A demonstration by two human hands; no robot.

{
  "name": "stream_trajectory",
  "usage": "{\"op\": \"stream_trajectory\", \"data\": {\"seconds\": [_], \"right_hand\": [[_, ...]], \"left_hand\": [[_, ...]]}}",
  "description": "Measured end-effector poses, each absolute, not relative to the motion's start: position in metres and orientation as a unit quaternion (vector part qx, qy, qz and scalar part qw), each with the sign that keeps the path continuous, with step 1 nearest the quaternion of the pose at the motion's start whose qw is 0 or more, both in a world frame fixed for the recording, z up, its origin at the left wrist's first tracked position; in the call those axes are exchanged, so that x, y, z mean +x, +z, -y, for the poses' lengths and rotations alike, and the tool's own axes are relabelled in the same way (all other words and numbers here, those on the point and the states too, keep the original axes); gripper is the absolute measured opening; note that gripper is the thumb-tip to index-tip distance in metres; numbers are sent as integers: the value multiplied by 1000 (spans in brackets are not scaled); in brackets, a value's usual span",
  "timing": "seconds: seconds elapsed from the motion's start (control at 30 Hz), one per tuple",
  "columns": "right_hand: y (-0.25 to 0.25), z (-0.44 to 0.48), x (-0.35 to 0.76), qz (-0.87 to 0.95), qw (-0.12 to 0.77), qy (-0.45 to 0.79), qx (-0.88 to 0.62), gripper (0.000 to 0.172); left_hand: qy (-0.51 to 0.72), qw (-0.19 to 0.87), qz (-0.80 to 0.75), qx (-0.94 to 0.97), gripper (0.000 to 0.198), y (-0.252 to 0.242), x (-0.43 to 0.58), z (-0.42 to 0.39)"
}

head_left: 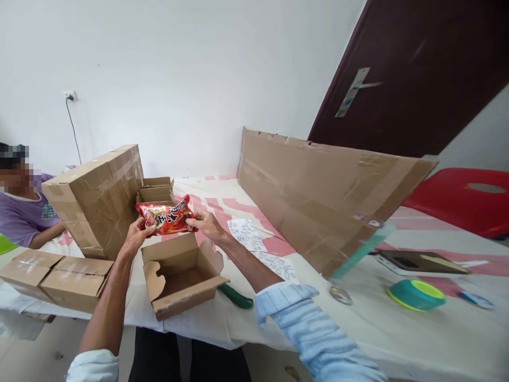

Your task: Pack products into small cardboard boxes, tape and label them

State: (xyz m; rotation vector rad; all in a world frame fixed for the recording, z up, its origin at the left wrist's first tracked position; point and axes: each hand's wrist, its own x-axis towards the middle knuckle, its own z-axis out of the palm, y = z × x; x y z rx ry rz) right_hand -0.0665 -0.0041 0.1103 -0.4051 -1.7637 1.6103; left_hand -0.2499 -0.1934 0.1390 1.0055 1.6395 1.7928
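A red food packet [169, 216] with large black characters is stretched level between my hands. My left hand [139, 232] pinches its left end, and my right hand [207, 225] grips the right end. Just below and nearer to me, an open cardboard box [181, 278] stands on the cloth-covered table with its flaps up; nothing shows inside it. Behind the packet are open cardboard boxes [157, 185], partly hidden by it. A green-handled object [236, 296] pokes out from the right side of the open box, the rest of it hidden.
Stacked cardboard boxes [101, 196] form a wall on the left, with two closed boxes [75, 278] in front. A person [24, 212] sits beyond. Printed sheets [246, 234], a standing cardboard panel [318, 191], a tape roll [340, 295] and a teal-and-yellow round item [416, 295] are rightward.
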Motion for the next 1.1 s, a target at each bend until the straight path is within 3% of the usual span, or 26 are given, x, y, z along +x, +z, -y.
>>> {"op": "stream_trajectory", "data": {"seconds": [0.2, 0.27, 0.43, 0.53, 0.67, 0.8, 1.0, 1.1], "right_hand": [[140, -3, -45, 622, 481, 610, -96, 49], [145, -6, -35, 624, 458, 627, -89, 45], [148, -2, -33, 653, 400, 642, -37, 60], [148, 8, -39, 674, 368, 640, -11, 53], [152, 21, -34, 657, 405, 634, -44, 47], [152, 24, -27, 620, 428, 657, -39, 48], [134, 17, -30, 603, 315, 728, -84, 57], [126, 19, -26, 592, 316, 741, -30, 57]], "left_hand": [[726, 140, -519, 429, 59, 167, -244, 201], [734, 128, -508, 434, 55, 168, -247, 204], [716, 150, -498, 466, 51, 166, -245, 201], [688, 187, -496, 495, 53, 170, -232, 200], [652, 223, -516, 509, 54, 184, -212, 211], [654, 187, -551, 482, 46, 197, -206, 215], [615, 173, -619, 457, 46, 190, -212, 199], [638, 164, -595, 461, 47, 184, -213, 195]]}}
